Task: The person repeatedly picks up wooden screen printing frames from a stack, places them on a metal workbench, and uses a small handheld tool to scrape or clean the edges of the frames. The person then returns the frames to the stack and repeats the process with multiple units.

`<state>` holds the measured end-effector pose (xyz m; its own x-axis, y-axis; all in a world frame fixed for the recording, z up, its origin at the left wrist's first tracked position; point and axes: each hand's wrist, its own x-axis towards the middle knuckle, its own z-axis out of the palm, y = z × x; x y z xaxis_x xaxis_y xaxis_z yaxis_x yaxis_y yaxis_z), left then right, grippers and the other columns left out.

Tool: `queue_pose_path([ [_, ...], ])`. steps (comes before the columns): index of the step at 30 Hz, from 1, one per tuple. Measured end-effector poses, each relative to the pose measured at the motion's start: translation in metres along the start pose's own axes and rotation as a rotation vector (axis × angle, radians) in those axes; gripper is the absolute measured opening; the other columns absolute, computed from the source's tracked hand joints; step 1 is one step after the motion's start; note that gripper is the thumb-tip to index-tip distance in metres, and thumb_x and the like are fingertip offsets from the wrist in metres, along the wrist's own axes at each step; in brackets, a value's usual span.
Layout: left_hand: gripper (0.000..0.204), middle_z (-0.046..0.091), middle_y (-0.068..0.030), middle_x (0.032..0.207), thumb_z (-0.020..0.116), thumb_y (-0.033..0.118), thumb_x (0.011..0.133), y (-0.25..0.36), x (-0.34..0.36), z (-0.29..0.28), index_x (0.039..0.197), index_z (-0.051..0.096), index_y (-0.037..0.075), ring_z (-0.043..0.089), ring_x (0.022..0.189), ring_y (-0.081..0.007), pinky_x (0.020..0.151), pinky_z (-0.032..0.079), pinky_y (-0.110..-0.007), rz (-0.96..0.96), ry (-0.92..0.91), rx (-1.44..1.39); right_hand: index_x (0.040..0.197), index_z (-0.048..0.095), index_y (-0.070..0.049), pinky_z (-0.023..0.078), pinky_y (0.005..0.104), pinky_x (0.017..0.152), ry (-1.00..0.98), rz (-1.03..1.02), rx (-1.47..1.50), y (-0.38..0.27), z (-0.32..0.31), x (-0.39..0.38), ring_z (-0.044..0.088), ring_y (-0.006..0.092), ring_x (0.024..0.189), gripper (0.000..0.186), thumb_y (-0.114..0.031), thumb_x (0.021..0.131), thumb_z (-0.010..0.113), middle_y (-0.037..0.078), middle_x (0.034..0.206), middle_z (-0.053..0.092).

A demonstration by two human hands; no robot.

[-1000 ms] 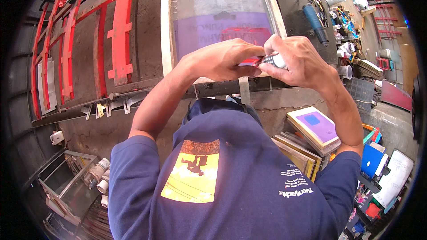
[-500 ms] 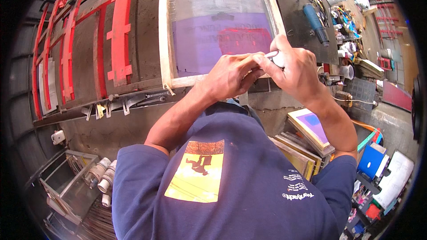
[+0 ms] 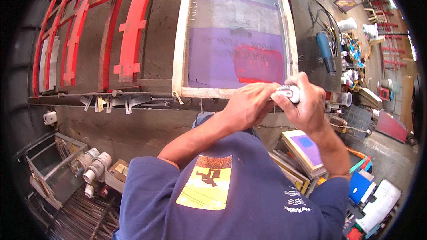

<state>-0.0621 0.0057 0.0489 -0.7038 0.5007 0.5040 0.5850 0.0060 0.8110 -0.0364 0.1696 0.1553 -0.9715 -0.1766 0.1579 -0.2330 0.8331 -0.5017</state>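
Observation:
My right hand (image 3: pixel 306 104) is wrapped round a small white rounded object with a grey oval on its side (image 3: pixel 291 93); its kind is not clear. The fingers of my left hand (image 3: pixel 251 102) are pinched together at the object's left end, and whatever they grip is hidden. Both hands are over the near right corner of a wooden-framed printing screen (image 3: pixel 180 49). Its mesh (image 3: pixel 213 58) is purple in the nearer part and paler at the far end, with a red patch near the right side and faint mirrored lettering.
Red slatted racks (image 3: pixel 133 31) lie left of the screen. A blue heat gun-like tool (image 3: pixel 325 51) with a black cable lies to the right. Wrenches (image 3: pixel 155 102) hang along the near edge. More frames (image 3: pixel 307 151) are stacked at lower right, with white rolls (image 3: pixel 98 166) at lower left.
The view has shifted, so the screen and racks appear lower and further right. Both hands stay together round the white object, now just off the screen's near right corner.

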Motion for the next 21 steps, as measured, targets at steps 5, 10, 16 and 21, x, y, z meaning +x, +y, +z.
queue_pose_path([
  [5, 0.033, 0.068, -0.0163, 0.101, 0.068, 0.011, 0.086, -0.003, -0.001, 0.0, 0.116, 0.057, 0.001, 0.067, 0.093, -0.0355, 0.081, 0.054, -0.043, -0.037, 0.009, -0.05, 0.079, 0.057, -0.003, 0.047, 0.0367, 0.051, 0.068, -0.026, 0.058, 0.0, 0.013, 0.009, 0.061, 0.0268, 0.052, 0.033, -0.025, 0.08, 0.081, 0.01, 0.06, 0.058],
  [10, 0.034, 0.067, -0.0172, 0.103, 0.065, 0.01, 0.086, 0.007, -0.002, -0.011, 0.118, 0.056, 0.001, 0.065, 0.096, -0.0373, 0.084, 0.052, -0.045, -0.075, -0.099, -0.092, 0.082, 0.059, -0.006, 0.046, 0.0381, 0.063, -0.307, -0.527, -0.09, 0.009, -0.017, 0.029, 0.057, 0.0259, 0.063, 0.027, -0.023, 0.078, 0.079, 0.007, 0.071, 0.057],
  [16, 0.031, 0.067, -0.0174, 0.098, 0.065, 0.01, 0.087, -0.009, 0.014, -0.025, 0.115, 0.057, 0.0, 0.064, 0.095, -0.0382, 0.086, 0.05, -0.047, -0.069, -0.17, -0.074, 0.088, 0.058, -0.005, 0.048, 0.0372, 0.061, -0.25, -0.344, -0.177, 0.006, -0.02, 0.044, 0.062, 0.0274, 0.062, 0.036, -0.035, 0.082, 0.078, 0.009, 0.07, 0.061],
  [21, 0.03, 0.066, -0.0183, 0.099, 0.067, 0.011, 0.087, -0.016, 0.017, -0.024, 0.114, 0.059, 0.0, 0.064, 0.094, -0.0396, 0.085, 0.05, -0.047, 0.008, -0.14, -0.109, 0.081, 0.057, -0.006, 0.047, 0.0375, 0.049, 0.062, -0.079, -0.101, -0.001, 0.012, 0.027, 0.062, 0.0292, 0.05, 0.033, -0.034, 0.091, 0.07, 0.011, 0.057, 0.057],
])
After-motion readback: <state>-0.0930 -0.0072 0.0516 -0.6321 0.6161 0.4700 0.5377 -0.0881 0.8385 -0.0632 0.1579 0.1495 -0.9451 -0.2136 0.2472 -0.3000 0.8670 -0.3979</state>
